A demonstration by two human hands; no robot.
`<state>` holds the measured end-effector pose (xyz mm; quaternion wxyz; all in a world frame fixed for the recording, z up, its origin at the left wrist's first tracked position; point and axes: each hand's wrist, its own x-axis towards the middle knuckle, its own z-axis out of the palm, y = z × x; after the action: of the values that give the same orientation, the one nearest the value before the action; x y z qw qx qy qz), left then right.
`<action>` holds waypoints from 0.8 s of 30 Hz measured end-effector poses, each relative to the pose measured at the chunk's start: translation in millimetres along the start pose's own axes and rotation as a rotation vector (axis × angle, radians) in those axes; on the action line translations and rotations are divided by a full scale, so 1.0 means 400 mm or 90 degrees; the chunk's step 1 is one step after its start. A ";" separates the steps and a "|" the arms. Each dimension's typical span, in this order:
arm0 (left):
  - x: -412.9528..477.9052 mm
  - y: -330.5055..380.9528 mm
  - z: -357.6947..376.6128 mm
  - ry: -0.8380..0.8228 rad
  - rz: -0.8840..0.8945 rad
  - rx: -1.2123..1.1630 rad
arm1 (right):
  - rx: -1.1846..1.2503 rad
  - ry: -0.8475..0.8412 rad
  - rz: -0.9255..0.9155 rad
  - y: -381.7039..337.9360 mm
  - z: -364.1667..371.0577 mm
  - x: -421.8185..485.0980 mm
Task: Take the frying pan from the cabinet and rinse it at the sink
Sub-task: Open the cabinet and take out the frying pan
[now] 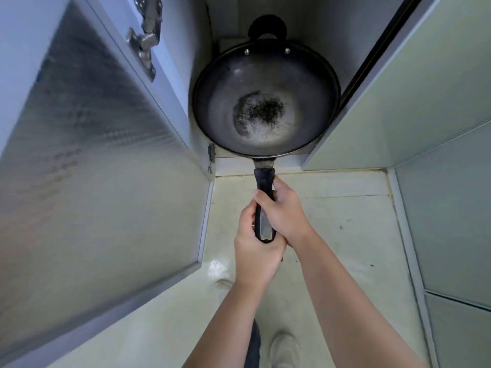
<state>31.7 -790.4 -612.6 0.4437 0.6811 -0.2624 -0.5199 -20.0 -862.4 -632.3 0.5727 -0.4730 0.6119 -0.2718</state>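
Observation:
A dark round frying pan (265, 75) with a speckled, worn patch in its middle fills the narrow open cabinet (300, 19) at floor level. Its small loop handle points to the back, and its long black handle (263, 181) sticks out over the cabinet's sill toward me. My left hand (256, 248) grips the end of that handle. My right hand (285, 211) wraps the handle just ahead of it. Both hands hide the handle's middle.
The cabinet door (87, 155), with a frosted panel and metal hinges, stands open on the left. A pale green cabinet front (414, 96) closes off the right side. Below lies a pale tiled floor (345, 235), where my shoes show at the bottom edge.

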 end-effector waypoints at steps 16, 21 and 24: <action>-0.441 0.064 -0.139 -0.016 -0.016 0.005 | -0.020 0.026 0.021 -0.081 0.018 -0.464; -0.577 0.100 -0.202 -0.037 0.003 0.025 | -0.007 0.057 0.001 -0.126 0.034 -0.620; -0.660 0.136 -0.239 -0.053 0.015 0.043 | 0.011 0.076 -0.002 -0.165 0.039 -0.716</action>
<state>42.3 -568.0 -432.9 0.4152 0.6702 -0.3064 -0.5334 -17.0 -631.2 -450.4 0.5387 -0.4515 0.6422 -0.3057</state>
